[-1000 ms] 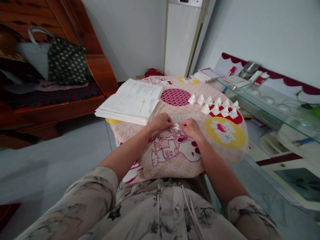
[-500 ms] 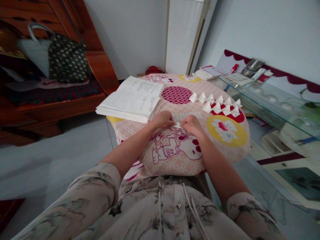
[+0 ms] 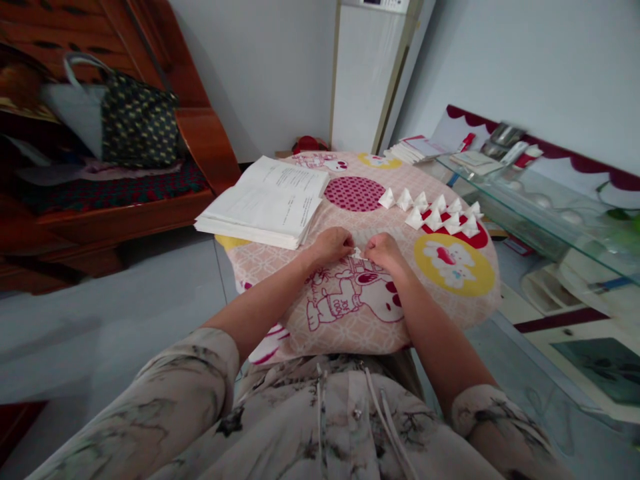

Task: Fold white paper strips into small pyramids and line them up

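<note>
My left hand [image 3: 332, 245] and my right hand [image 3: 381, 253] meet over a cushion with a pink cartoon-dog cover [image 3: 350, 313]. Both pinch one small white folded piece of paper [image 3: 357, 253] between their fingertips. Most of the piece is hidden by my fingers. Beyond my right hand, several small white folded paper shapes [image 3: 434, 215] stand in two rows on the cover. A thick stack of white printed sheets [image 3: 265, 203] lies at the far left of the cover.
A glass shelf [image 3: 540, 213] with jars and packets runs along the right. A wooden bench [image 3: 115, 200] with a dark patterned bag [image 3: 135, 123] stands at the left. A white cabinet [image 3: 365, 73] rises behind. Small booklets [image 3: 415, 148] lie at the back right.
My hands keep their pinch on the small paper piece and have hardly shifted; only the camera has drifted slightly.
</note>
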Tool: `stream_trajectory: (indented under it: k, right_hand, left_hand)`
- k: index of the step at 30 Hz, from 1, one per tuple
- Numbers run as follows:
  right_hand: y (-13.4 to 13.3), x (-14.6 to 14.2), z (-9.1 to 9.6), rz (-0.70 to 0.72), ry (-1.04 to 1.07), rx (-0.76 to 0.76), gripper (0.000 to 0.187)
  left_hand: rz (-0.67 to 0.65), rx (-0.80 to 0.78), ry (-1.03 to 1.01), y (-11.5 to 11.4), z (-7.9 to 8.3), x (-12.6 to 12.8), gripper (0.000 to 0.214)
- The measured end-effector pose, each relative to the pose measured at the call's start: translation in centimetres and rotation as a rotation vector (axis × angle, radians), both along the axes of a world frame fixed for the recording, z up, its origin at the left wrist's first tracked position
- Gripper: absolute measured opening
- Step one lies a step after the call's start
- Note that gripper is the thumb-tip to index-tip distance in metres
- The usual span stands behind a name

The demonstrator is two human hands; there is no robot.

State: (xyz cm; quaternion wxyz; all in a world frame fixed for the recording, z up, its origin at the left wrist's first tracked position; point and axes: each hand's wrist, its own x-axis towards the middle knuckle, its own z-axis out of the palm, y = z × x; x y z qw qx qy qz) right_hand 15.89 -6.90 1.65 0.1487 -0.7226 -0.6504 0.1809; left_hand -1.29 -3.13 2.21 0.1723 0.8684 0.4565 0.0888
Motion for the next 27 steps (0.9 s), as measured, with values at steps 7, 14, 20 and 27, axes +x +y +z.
stream_trajectory:
  k: [7,14,20,27]
  right_hand:
    - [-0.3,0.6,-1.4,-0.005,0.16,0.099,0.007]
    - [-0.7,1.2,-1.9,0.028,0.365,0.075,0.01]
    - [-1.3,1.4,-1.5,0.091,0.5,0.043,0.011]
    - [-2.0,1.2,-0.7,0.066,0.866,-0.003,0.019]
  left_hand:
    - [-0.01,-0.091,-0.036,1.2,-0.1,0.5,0.016]
    - [0.012,-0.098,-0.159,0.7,-0.9,0.1,0.013]
    - [-0.014,-0.146,-0.419,0.1,-1.8,-0.3,0.005]
    - [-0.014,-0.639,-0.746,0.2,-1.7,-0.5,0.018]
